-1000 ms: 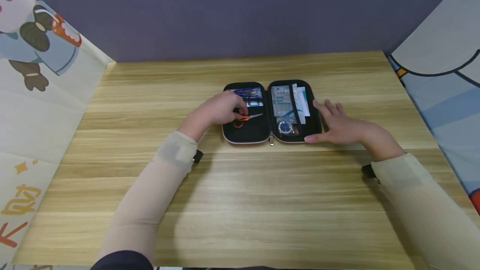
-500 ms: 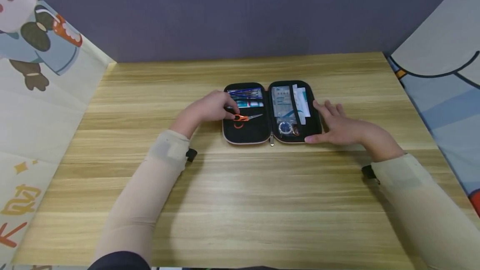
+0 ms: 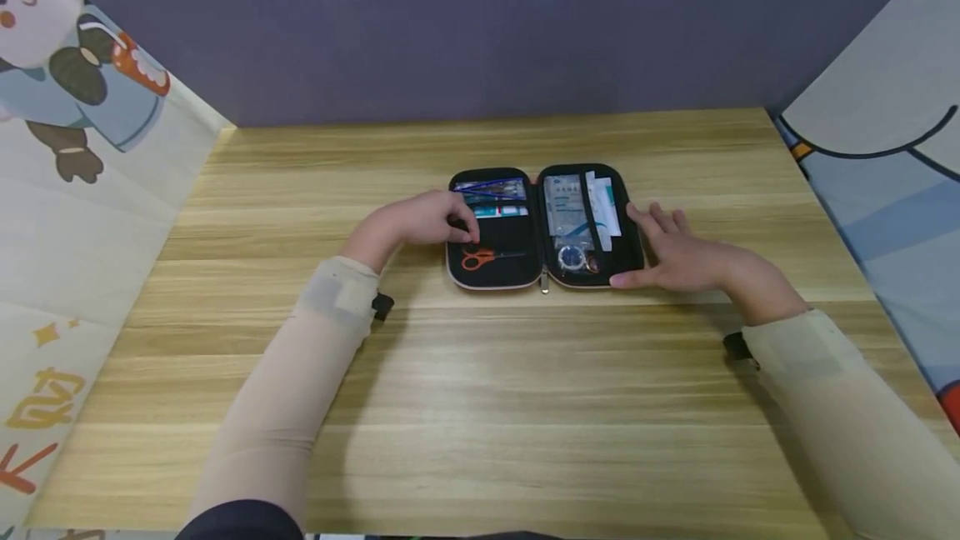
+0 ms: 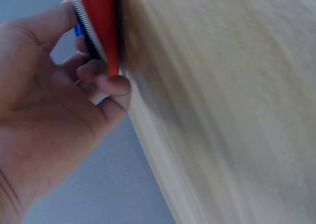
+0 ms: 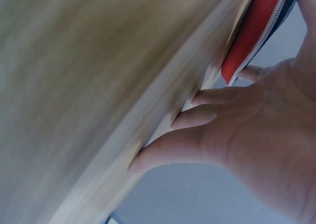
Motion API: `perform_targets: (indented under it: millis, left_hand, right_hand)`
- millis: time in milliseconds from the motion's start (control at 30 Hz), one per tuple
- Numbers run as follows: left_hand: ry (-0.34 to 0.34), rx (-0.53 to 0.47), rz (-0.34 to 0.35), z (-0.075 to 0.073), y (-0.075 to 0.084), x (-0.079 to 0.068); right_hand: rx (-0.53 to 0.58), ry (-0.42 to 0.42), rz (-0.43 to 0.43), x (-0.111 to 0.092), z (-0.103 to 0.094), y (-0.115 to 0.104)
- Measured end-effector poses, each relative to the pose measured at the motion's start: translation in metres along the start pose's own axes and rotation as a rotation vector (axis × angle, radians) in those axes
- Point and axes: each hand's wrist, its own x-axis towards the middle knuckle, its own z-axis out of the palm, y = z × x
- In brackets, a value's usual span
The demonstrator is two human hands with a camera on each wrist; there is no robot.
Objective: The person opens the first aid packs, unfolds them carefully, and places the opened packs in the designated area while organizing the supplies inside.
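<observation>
A black zippered case (image 3: 510, 233) lies open flat on the wooden table. Orange-handled scissors (image 3: 483, 258) are in its left half, blades pointing right. My left hand (image 3: 431, 219) reaches over the left rim, its curled fingertips right at the upper scissor handle; I cannot tell whether they still pinch it. In the left wrist view, the red outer side (image 4: 101, 21) of the case partly hides those fingers. My right hand (image 3: 675, 257) rests spread at the right rim, fingers straight. Its fingertips touch the tabletop beside the red case side (image 5: 252, 31) in the right wrist view.
Blue slim items (image 3: 491, 188) and a white-and-teal item (image 3: 501, 212) sit under straps in the left half. The right half holds a clear packet (image 3: 564, 205), white packets (image 3: 602, 211) and a round watch-like thing (image 3: 572, 257). A zipper pull (image 3: 544, 282) hangs at the front.
The scissors, held by my left hand before, have come down towards the front of the left half. The left hand has drawn back slightly left. The right hand stays put.
</observation>
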Motion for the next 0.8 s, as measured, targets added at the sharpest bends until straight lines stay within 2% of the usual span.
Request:
perform_targets:
  millis: [167,300,433,500,600,800]
  left_hand:
    - [-0.084,0.011,0.026,0.0,0.002,-0.002]
    - [-0.096,0.001,0.016,0.003,0.001,-0.004]
    - [-0.074,-0.019,0.013,0.007,-0.002,-0.006]
    - [-0.046,-0.014,0.025,0.008,-0.002,-0.006]
    - [0.034,-0.009,0.027,0.007,-0.001,-0.006]
    - [0.279,-0.051,-0.007,-0.002,0.006,-0.002]
  right_hand:
    - [0.004,-0.007,0.001,0.0,0.001,0.001]
    - [0.014,-0.016,-0.003,0.001,0.002,0.002]
    - [0.009,-0.016,-0.003,0.003,0.003,0.003]
    - [0.005,-0.017,-0.001,0.003,0.003,0.003]
    - [0.0,-0.015,0.0,0.004,0.003,0.004]
    - [0.001,-0.009,0.006,0.004,0.002,0.004]
